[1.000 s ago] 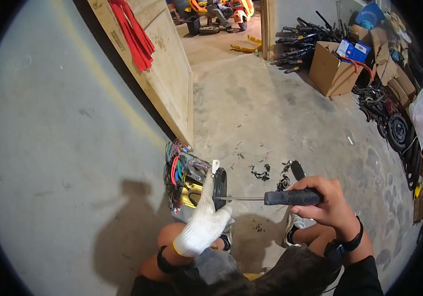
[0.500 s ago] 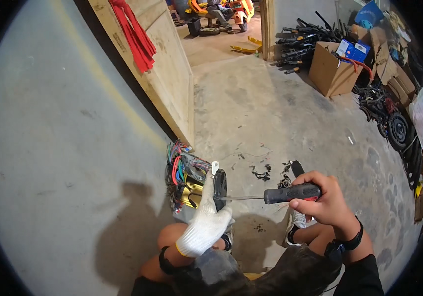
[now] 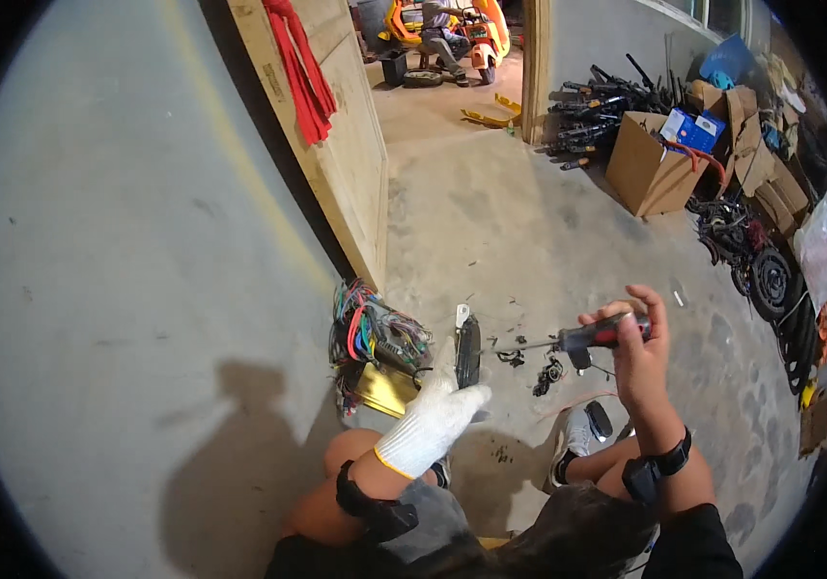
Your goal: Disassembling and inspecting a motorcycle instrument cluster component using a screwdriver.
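Observation:
My left hand (image 3: 430, 417), in a white knit glove, is closed around a black disc-shaped part (image 3: 468, 354) seen nearly edge-on. A pale metal tab (image 3: 462, 315) sticks up from its top. To the right of it, my bare right hand (image 3: 641, 362) grips a screwdriver (image 3: 587, 336) with a black and red handle. Its thin shaft points left, and the tip is a short way off the black part. The right thumb lies on the handle while some fingers are raised. What the gloved palm covers of the part is hidden.
Bundled coloured wires (image 3: 370, 333) and a gold metal box (image 3: 384, 388) lie left by the wooden door (image 3: 355, 193). Small black pieces (image 3: 546, 376) litter the floor ahead. A cardboard box (image 3: 655, 164), black rods and wheel parts line the right wall. Beyond the doorway, a person sits by an orange scooter.
The screwdriver tip has come away from the black part, and my right hand has loosened and turned upright. My left hand has shifted slightly right with the part.

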Tool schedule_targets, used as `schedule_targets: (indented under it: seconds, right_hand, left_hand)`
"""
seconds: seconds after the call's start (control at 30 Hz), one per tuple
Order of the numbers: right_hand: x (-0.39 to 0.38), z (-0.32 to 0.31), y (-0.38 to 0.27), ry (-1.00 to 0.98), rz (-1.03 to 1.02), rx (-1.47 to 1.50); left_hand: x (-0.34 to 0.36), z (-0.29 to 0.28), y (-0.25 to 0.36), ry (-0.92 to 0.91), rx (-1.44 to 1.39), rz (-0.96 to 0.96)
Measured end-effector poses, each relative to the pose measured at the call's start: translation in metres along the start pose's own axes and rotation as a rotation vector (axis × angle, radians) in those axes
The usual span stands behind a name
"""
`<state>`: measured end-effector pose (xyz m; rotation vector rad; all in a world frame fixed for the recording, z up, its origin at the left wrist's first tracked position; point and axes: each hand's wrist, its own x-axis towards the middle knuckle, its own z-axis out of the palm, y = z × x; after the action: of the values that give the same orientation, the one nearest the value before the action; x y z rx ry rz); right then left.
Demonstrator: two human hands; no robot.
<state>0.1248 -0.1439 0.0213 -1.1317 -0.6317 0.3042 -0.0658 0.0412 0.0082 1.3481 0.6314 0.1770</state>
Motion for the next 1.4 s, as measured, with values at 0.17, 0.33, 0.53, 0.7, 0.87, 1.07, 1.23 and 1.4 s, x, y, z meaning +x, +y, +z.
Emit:
schedule_targets:
  seconds: [0.17,0.33,0.53,0.7,0.87,1.07,1.23,1.4]
  right_hand:
    - [0.030,-0.003,0.003,0.228,0.014,0.000]
    - [0.060,-0.011,0.082,0.081,0.415,-0.393]
    - [-0.016,-0.023,0.280,-0.615,0.480,-1.266]
    - [-0.157,-0.023,0.376,-0.664,0.598,-1.307]
    - [-0.235,-0.055,0.407,-0.690,0.722,-1.424]
    - [-0.261,-0.069,0.423,-0.652,0.851,-1.424]
    - [-0.260,-0.080,0.430,-0.597,0.910,-1.410]
    - [-0.273,-0.088,0.442,-0.447,0.812,-1.346]
  left_hand:
    - [0.002,-0.015,0.012,0.032,-0.275,0.055]
    - [0.002,-0.018,0.017,0.028,-0.412,0.174]
    - [0.013,-0.026,0.002,0.127,-0.416,0.107]
    - [0.011,-0.044,-0.007,0.234,-0.523,-0.024]
    - [-0.006,-0.045,0.005,0.227,-0.399,-0.001]
    - [-0.027,-0.032,0.038,0.193,-0.265,-0.135]
    - [-0.022,-0.018,0.041,0.197,-0.260,-0.096]
    - [-0.022,-0.014,0.051,0.157,-0.294,-0.130]
